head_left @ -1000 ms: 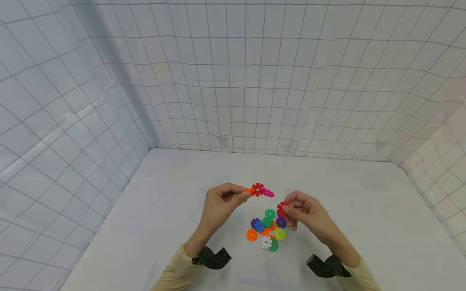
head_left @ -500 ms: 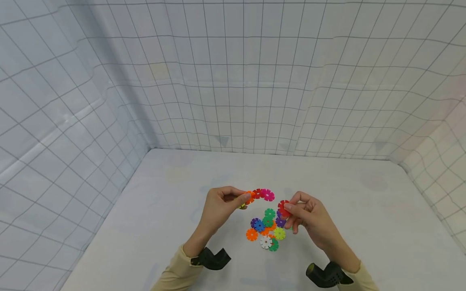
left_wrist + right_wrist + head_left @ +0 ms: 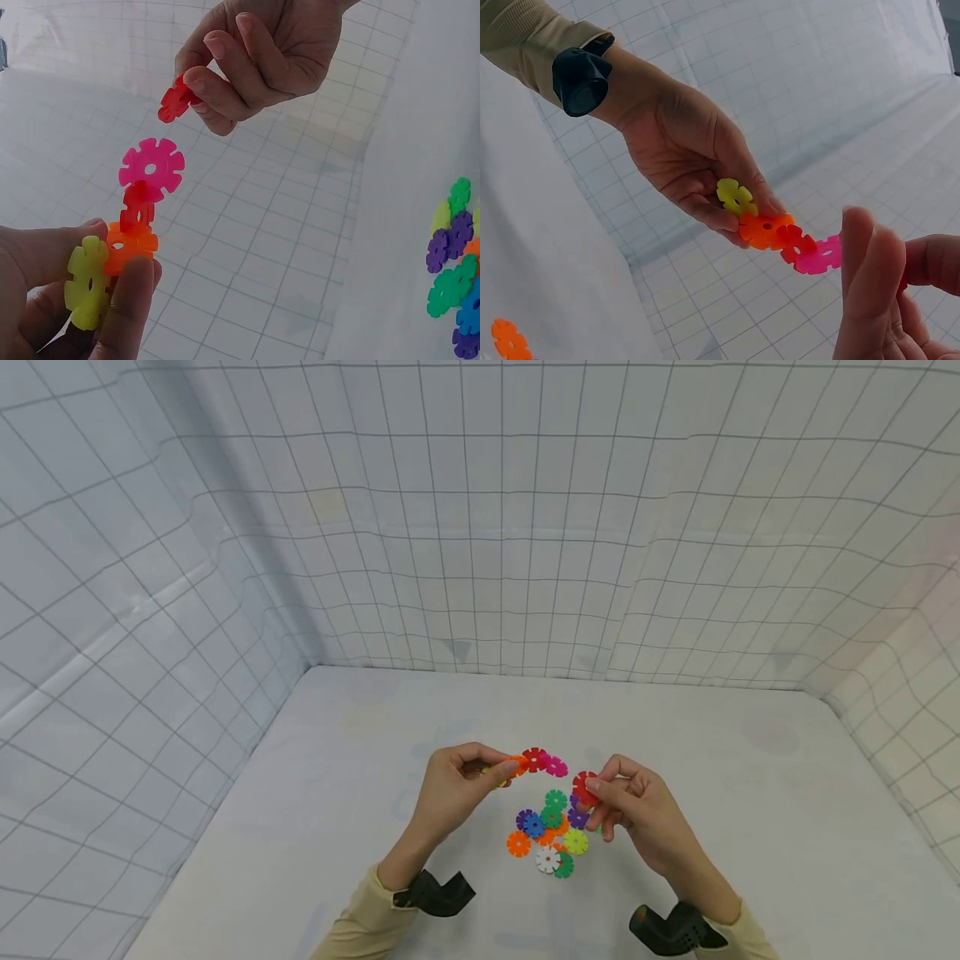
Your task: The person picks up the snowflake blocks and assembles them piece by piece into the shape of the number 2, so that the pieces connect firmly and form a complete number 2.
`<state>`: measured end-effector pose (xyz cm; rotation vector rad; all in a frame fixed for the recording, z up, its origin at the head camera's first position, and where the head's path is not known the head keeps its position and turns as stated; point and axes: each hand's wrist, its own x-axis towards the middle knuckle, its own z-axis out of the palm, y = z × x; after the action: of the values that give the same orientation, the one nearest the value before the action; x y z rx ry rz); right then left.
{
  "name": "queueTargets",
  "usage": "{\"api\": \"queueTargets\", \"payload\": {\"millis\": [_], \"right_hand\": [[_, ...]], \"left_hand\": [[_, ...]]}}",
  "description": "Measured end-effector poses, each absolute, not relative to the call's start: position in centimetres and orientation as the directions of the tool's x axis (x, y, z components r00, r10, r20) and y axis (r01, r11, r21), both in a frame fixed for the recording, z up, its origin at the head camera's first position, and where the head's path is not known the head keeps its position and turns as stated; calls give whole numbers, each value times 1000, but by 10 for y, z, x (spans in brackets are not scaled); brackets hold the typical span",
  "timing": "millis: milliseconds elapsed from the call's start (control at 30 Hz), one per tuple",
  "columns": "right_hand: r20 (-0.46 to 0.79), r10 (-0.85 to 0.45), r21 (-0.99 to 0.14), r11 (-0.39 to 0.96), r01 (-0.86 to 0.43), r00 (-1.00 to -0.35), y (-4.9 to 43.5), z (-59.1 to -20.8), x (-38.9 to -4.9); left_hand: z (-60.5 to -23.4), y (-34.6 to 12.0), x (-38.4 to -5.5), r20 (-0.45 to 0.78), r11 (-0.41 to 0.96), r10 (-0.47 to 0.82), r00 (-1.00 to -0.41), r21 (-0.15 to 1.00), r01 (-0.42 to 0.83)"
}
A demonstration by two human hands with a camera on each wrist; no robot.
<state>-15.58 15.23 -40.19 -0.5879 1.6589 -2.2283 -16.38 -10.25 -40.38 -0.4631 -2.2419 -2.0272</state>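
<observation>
My left hand (image 3: 459,789) pinches a short chain of notched plastic discs by its orange disc (image 3: 136,241). A yellow disc (image 3: 84,289) sits at the palm end of that chain. Beyond the orange one come a red disc (image 3: 135,201) and, at the free end, a pink disc (image 3: 169,171). In my right hand (image 3: 643,810), a loose red disc (image 3: 581,787) is held between thumb and fingertips. It points toward the pink disc, with a small gap between them in the left wrist view. The right wrist view hides most of this loose disc behind the fingers.
Below the hands, a loose cluster of discs lies on the white table (image 3: 360,827), among them a blue disc (image 3: 534,827), a white disc (image 3: 543,865) and an orange disc (image 3: 513,850). White sheeting with a grid (image 3: 480,552) encloses the table's back and sides.
The chain in my left hand has turned and dipped slightly, its pink end now lower. My right hand keeps the loose red disc, shifted only slightly.
</observation>
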Motion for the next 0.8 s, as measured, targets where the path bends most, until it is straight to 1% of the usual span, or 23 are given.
{"api": "queueTargets", "payload": {"millis": [167, 400, 633, 800], "right_hand": [[143, -430, -966, -255, -32, -892, 151, -403, -155], [136, -365, -976, -211, -61, -921, 149, -403, -154], [137, -331, -979, -189, -77, -934, 146, -403, -153], [139, -311, -979, -189, -82, -940, 144, -406, -152]], "left_hand": [[-402, -101, -162, 289, 91, 175, -941, 947, 308], [-381, -96, -151, 351, 93, 198, -915, 923, 374], [-404, -98, -162, 388, 105, 201, -899, 904, 414], [-409, -96, -165, 424, 132, 203, -883, 882, 453]]}}
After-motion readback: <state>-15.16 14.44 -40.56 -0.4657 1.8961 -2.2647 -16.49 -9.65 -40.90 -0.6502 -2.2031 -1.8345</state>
